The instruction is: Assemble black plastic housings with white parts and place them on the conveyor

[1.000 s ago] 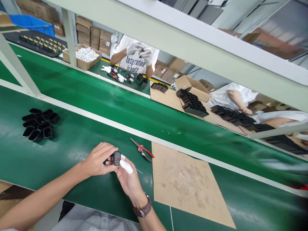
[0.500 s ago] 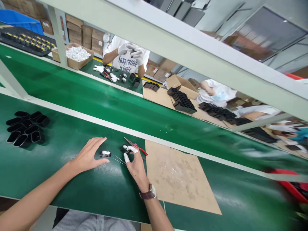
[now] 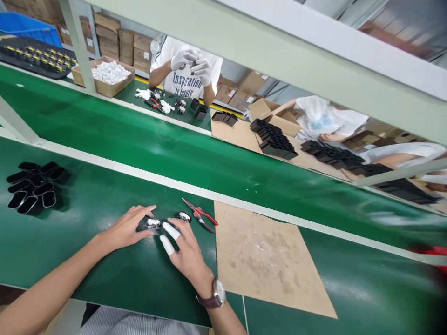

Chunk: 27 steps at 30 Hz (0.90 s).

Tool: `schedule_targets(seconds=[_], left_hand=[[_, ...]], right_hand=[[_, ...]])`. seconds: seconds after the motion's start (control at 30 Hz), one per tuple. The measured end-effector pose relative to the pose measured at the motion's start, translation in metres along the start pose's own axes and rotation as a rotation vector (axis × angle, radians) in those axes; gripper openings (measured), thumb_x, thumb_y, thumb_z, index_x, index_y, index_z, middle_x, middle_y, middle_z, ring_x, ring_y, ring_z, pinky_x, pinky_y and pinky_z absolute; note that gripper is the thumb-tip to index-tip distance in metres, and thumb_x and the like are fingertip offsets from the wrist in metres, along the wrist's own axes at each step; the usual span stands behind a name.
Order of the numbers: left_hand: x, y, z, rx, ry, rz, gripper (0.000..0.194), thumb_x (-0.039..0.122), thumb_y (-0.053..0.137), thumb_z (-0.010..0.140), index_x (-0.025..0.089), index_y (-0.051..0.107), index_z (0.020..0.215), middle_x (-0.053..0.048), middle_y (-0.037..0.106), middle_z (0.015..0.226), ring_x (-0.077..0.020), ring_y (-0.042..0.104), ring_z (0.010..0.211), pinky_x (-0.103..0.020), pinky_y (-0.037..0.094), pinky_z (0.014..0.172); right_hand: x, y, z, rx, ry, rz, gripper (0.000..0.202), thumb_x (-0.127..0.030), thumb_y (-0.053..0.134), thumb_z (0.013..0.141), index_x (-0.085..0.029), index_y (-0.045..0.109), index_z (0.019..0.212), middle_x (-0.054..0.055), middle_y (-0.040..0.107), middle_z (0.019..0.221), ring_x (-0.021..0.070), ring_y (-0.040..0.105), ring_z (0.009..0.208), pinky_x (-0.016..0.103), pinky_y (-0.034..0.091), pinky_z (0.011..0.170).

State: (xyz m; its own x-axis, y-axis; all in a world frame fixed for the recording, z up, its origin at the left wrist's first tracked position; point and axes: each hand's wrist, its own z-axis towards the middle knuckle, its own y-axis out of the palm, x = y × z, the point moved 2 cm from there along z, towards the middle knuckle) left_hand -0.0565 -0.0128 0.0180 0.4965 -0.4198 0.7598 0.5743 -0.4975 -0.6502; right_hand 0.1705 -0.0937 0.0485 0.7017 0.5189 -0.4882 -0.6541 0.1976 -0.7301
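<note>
A small oval part [image 3: 152, 224], black with a white top, lies on the green table between my hands. My left hand [image 3: 127, 229] is open around its left side, thumb and fingers apart; whether they touch it I cannot tell. Just to its right is my right hand [image 3: 185, 249], with white finger cots on thumb and index finger. Those fingers are spread and hold nothing. A second black and white oval part [image 3: 184, 217] lies just beyond the right hand's fingers. Long-nose pliers with red handles [image 3: 199, 214] rest beside it. The tweezers are out of sight.
Black oval sleeves [image 3: 35, 186] stand grouped at the left. A stained cardboard sheet [image 3: 265, 265] lies to the right. A pale rail [image 3: 139, 175] borders the green belt [image 3: 157, 144]. Across it, a person in white gloves [image 3: 200, 70] works near a box of white pieces [image 3: 110, 77].
My right hand has let go of the second oval part, leaving it near the pliers, and moved left toward the first one. My left hand has closed in slightly around the first part.
</note>
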Motion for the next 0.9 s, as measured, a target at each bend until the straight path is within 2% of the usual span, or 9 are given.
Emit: schedule_targets(seconds=[0.17,0.3,0.4,0.47,0.57,0.67,0.77,0.83,0.9], left_hand=[[-0.005,0.004,0.0,0.03,0.058,0.017,0.067,0.025,0.062,0.101,0.035,0.034,0.161,-0.004,0.067,0.13,-0.0261,0.061,0.123,-0.044,0.048,0.11],[-0.009,0.006,0.0,0.042,0.099,0.046,0.066,0.024,0.061,0.101,0.034,0.034,0.16,-0.004,0.069,0.129,-0.0268,0.062,0.121,-0.045,0.047,0.109],[-0.01,0.007,0.001,0.053,0.112,0.053,0.064,0.025,0.06,0.102,0.034,0.033,0.159,-0.004,0.071,0.127,-0.0275,0.063,0.12,-0.046,0.046,0.109],[-0.009,0.007,0.001,0.06,0.101,0.047,0.065,0.028,0.061,0.103,0.034,0.032,0.16,-0.004,0.073,0.125,-0.0277,0.064,0.12,-0.047,0.046,0.109],[-0.008,0.007,0.001,0.07,0.084,0.042,0.067,0.033,0.064,0.103,0.035,0.03,0.16,-0.003,0.073,0.125,-0.0282,0.064,0.121,-0.047,0.046,0.109],[-0.008,0.007,0.002,0.05,0.079,0.047,0.068,0.033,0.064,0.102,0.035,0.03,0.161,-0.003,0.074,0.127,-0.0288,0.063,0.123,-0.047,0.048,0.108],[-0.007,0.005,0.003,0.021,0.048,0.053,0.068,0.034,0.064,0.102,0.034,0.031,0.161,-0.004,0.073,0.129,-0.0297,0.062,0.124,-0.047,0.05,0.106],[-0.006,0.004,0.002,0.011,0.018,0.052,0.066,0.037,0.065,0.101,0.036,0.034,0.16,-0.004,0.072,0.132,-0.0301,0.062,0.126,-0.047,0.051,0.106],[-0.004,0.003,0.001,0.01,-0.004,0.036,0.067,0.041,0.068,0.1,0.037,0.037,0.158,-0.003,0.07,0.136,-0.0301,0.06,0.13,-0.047,0.051,0.108]], right_hand=[[0.0,0.03,0.014,-0.122,-0.078,-0.072,0.039,-0.019,0.061,0.102,-0.018,0.059,0.141,0.016,0.06,0.139,0.0303,0.056,0.127,0.05,0.055,0.106],[0.002,0.038,0.018,-0.165,-0.104,-0.123,0.036,-0.012,0.059,0.099,-0.018,0.064,0.134,0.016,0.064,0.131,0.0304,0.058,0.118,0.049,0.057,0.096],[-0.001,0.034,0.015,-0.188,-0.09,-0.15,0.039,-0.014,0.056,0.101,-0.019,0.061,0.139,0.015,0.064,0.135,0.0305,0.058,0.12,0.048,0.056,0.095],[-0.003,0.026,0.008,-0.178,-0.048,-0.152,0.044,-0.02,0.055,0.105,-0.02,0.052,0.149,0.014,0.062,0.141,0.0297,0.058,0.124,0.048,0.055,0.098],[0.0,0.01,-0.012,-0.078,0.066,-0.196,0.051,-0.022,0.057,0.105,-0.019,0.044,0.155,0.015,0.063,0.14,0.029,0.058,0.125,0.048,0.054,0.101],[0.01,-0.001,-0.037,-0.012,0.163,-0.301,0.047,-0.015,0.057,0.103,-0.017,0.049,0.149,0.016,0.065,0.132,0.0307,0.059,0.12,0.049,0.055,0.095],[0.02,-0.002,-0.055,-0.039,0.186,-0.367,0.039,-0.006,0.05,0.098,-0.015,0.06,0.135,0.015,0.067,0.118,0.0296,0.061,0.105,0.047,0.058,0.085],[0.022,-0.001,-0.06,-0.048,0.177,-0.361,0.036,-0.001,0.046,0.094,-0.015,0.065,0.121,0.014,0.066,0.112,0.0279,0.06,0.097,0.045,0.059,0.08],[0.02,-0.002,-0.058,-0.016,0.169,-0.322,0.033,-0.001,0.046,0.094,-0.016,0.064,0.116,0.013,0.066,0.109,0.0263,0.06,0.095,0.042,0.059,0.079]])
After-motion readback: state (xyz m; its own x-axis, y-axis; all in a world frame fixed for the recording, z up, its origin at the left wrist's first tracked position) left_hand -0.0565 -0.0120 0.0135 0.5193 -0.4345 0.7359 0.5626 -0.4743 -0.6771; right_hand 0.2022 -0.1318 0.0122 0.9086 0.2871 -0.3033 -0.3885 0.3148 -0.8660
